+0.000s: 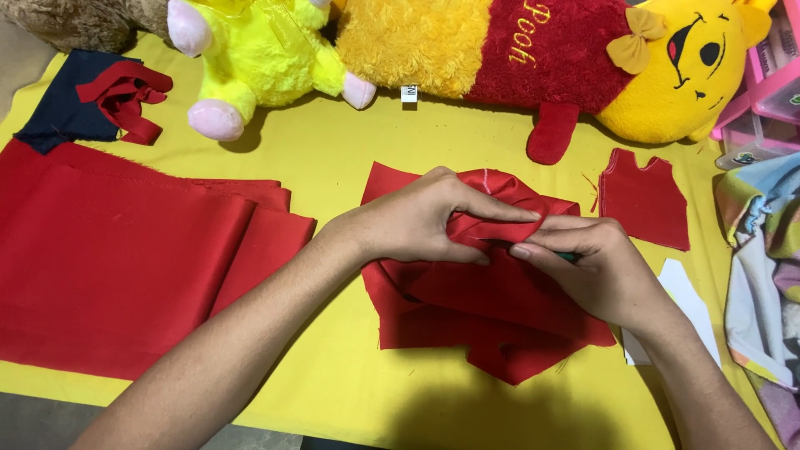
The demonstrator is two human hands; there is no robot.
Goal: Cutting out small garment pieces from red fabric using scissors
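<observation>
A: We have the left hand (pixel 417 221) laid over the red cloth piece (pixel 492 321), fingers close together, thumb and forefinger nipping a raised fold of it. The right hand (pixel 596 271) meets it fingertip to fingertip, curled and pinching the same fold. Something dark green shows just under the right fingers; we cannot tell what it is.

B: So the cloth sits under and between both hands, on the yellow table cover (pixel 333 167). What could go wrong, as we judge it?

A: The weave looks smooth and thin, matte, with raw edges and loose threads. We think the fold could slip out of so light a pinch, or the layers beneath could shift, since several flaps lie crumpled over one another below the right wrist.

B: And if that green thing is pointed, our left fingertips are touching distance from it.

A: Agreed, a risk only. Left of the left forearm lies the big folded red fabric (pixel 125 258), flat and crisp-creased. Just beyond the right hand sits a small cut red piece (pixel 643 200) with a scooped top edge, and right of the right wrist a white paper pattern (pixel 683 292).

B: Well beyond both hands, we see fluffy plush toys: the yellow one with pink feet (pixel 258 50) and a long yellow and red bear (pixel 500 50).
</observation>
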